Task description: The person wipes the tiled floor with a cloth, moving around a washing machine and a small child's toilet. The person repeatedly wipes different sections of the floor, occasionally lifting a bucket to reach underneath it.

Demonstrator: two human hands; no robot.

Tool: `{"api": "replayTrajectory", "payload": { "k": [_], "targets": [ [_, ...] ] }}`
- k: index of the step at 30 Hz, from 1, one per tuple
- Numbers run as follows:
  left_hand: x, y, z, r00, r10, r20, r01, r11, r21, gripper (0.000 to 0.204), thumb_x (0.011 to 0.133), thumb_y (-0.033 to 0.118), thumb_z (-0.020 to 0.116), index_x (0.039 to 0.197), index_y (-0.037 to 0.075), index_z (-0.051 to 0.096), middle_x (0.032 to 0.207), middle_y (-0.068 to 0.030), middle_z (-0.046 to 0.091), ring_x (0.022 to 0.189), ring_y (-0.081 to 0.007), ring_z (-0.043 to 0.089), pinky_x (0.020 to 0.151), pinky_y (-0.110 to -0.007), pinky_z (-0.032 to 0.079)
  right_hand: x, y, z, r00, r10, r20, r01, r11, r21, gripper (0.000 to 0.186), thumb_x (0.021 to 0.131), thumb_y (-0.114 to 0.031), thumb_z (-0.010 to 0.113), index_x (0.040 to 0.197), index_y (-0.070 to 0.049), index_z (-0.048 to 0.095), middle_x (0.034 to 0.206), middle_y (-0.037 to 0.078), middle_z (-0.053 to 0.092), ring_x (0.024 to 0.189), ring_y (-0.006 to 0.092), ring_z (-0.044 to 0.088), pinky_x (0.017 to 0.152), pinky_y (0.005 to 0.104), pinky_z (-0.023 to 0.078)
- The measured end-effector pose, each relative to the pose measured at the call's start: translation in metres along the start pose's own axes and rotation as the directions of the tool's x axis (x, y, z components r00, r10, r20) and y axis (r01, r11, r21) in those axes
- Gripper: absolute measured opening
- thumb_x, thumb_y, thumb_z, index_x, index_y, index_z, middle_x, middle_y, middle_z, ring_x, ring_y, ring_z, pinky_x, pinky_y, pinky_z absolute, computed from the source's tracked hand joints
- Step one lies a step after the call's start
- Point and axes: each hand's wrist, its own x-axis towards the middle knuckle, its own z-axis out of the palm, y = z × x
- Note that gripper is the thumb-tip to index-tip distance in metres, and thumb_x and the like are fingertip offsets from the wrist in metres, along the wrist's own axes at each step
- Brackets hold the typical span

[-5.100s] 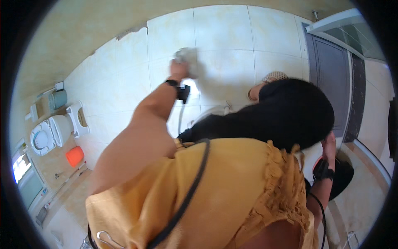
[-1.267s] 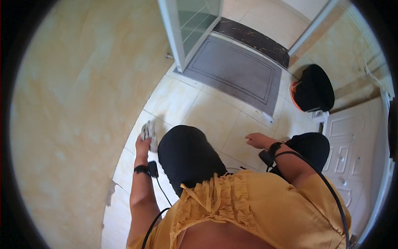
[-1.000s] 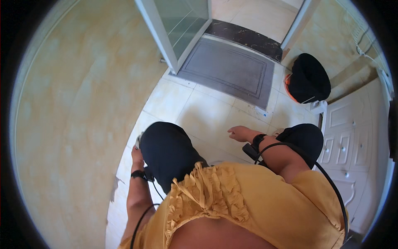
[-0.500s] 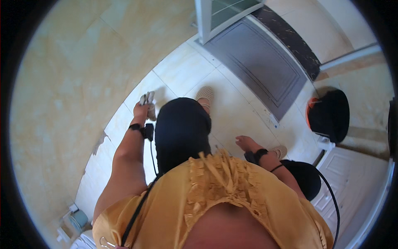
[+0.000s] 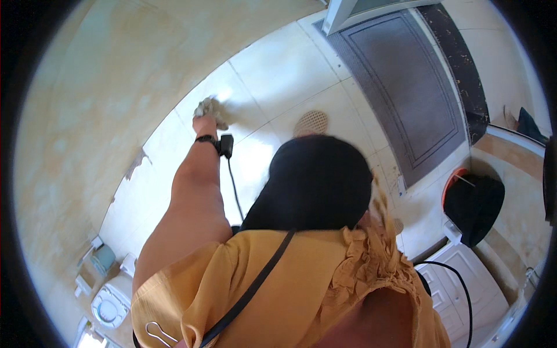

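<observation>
My left hand [image 5: 204, 124] reaches down to the white tiled floor [image 5: 272, 52], close to where it meets the beige wall. A crumpled greyish cloth [image 5: 213, 110] is in its grip, touching or just above the tiles. On that wrist sits a black strap with a small black device [image 5: 226, 146], and a cable runs from it back toward me. My right hand is hidden behind my bent black-clad knee [image 5: 319, 180] and the ruffled front of my yellow top.
A grey doormat [image 5: 406, 87] lies by an open white-framed door [image 5: 342, 14] and a dark threshold [image 5: 461, 64]. At the right stand an orange bucket [image 5: 448, 188] under black cloth [image 5: 476, 209] and a white panelled cabinet [image 5: 470, 284]. A toilet [image 5: 113, 298] is at the lower left.
My left hand and the cloth have moved slightly farther forward along the wall. My body has turned and leaned, so my knee now covers my right hand, which showed before.
</observation>
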Motion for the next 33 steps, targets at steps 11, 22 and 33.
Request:
{"api": "replayTrajectory", "payload": {
  "k": [11, 22, 33],
  "targets": [
    [0.025, 0.220, -0.088, 0.381, 0.047, 0.923, -0.901, -0.205, 0.382, 0.027, 0.089, 0.004, 0.061, 0.114, 0.008, 0.070, 0.102, -0.0171, 0.073, 0.098, -0.0330, 0.069, 0.082, -0.043, 0.055, 0.004, -0.081, -0.070, 0.991, -0.098, -0.091, 0.103, 0.993, 0.051, 0.035, 0.105, -0.022, 0.051, 0.131, -0.001, 0.061, 0.137, 0.020, 0.061, 0.123, 0.0370, 0.059, 0.104, 0.0425, 0.048],
    [0.011, 0.076, 0.007, 0.675, 0.659, 0.333, -0.707, 0.448, 0.548, 0.032, 0.083, 0.025, 0.065, 0.112, 0.011, 0.069, 0.112, -0.0214, 0.070, 0.103, -0.0445, 0.065, 0.094, -0.051, 0.052, -0.002, -0.093, -0.042, 0.979, -0.205, -0.023, 0.197, 0.963, -0.182, 0.043, 0.102, -0.029, 0.056, 0.132, 0.001, 0.062, 0.132, 0.023, 0.063, 0.117, 0.0388, 0.062, 0.097, 0.0436, 0.051],
    [0.010, 0.073, 0.167, 0.867, 0.493, 0.081, -0.470, 0.752, 0.462, 0.046, 0.079, 0.040, 0.077, 0.109, 0.008, 0.065, 0.119, -0.0167, 0.067, 0.111, -0.0419, 0.063, 0.092, -0.051, 0.055, -0.003, 0.076, -0.010, 0.995, -0.083, -0.054, 0.083, 0.997, -0.008, 0.046, 0.102, -0.029, 0.056, 0.141, -0.005, 0.053, 0.139, 0.024, 0.057, 0.124, 0.0390, 0.057, 0.104, 0.0421, 0.046]
  ]
}}
